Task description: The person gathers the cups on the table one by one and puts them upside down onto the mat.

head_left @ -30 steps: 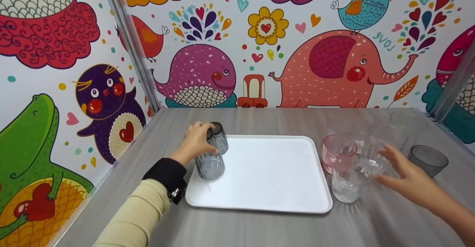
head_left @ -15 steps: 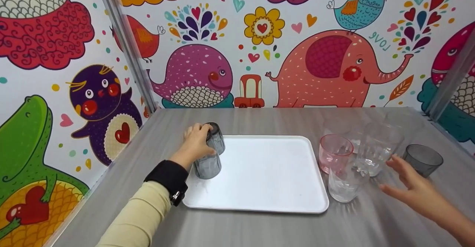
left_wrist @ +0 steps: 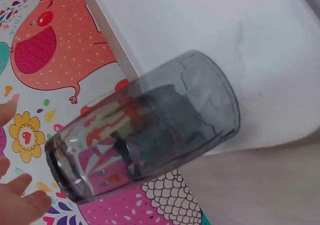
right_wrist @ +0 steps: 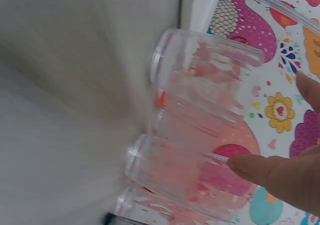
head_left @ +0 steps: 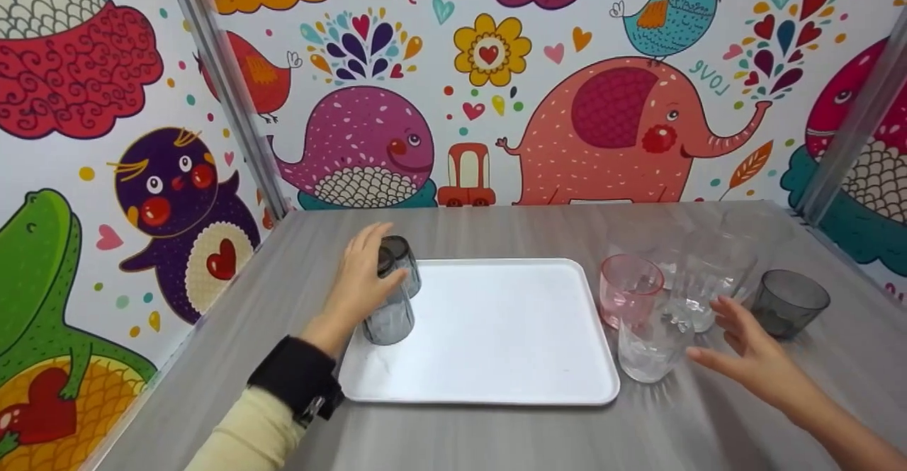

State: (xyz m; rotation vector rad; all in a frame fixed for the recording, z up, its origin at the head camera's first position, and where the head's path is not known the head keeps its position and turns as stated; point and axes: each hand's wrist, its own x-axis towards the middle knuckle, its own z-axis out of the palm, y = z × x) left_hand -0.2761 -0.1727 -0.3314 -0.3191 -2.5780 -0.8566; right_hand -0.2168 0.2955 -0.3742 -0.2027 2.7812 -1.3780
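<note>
A grey drinking glass point(head_left: 388, 321) stands mouth down on the left side of the white tray point(head_left: 496, 343). Close behind it is a second grey glass point(head_left: 407, 276), partly hidden. My left hand point(head_left: 358, 280) is around the top of the front glass. In the left wrist view its fingertips point(left_wrist: 30, 200) are apart from the glass. At the right, my right hand point(head_left: 755, 361) hovers with fingers spread beside a clear glass point(head_left: 648, 350); it holds nothing. In the right wrist view a fingertip point(right_wrist: 245, 165) overlaps one of the clear glasses; I cannot tell whether they touch.
Right of the tray stand a pink glass point(head_left: 627, 290), a tall clear glass point(head_left: 712, 273) and a short dark grey glass point(head_left: 790, 304), all mouth up. More clear glasses behind are hard to make out. Printed wall panels point(head_left: 482, 124) border the grey table point(head_left: 531, 435).
My left hand has loosened from the front grey glass, its fingers lifting and straightening. The glass stays on the tray. The right hand keeps hovering by the clear glasses. The view has turned slightly right.
</note>
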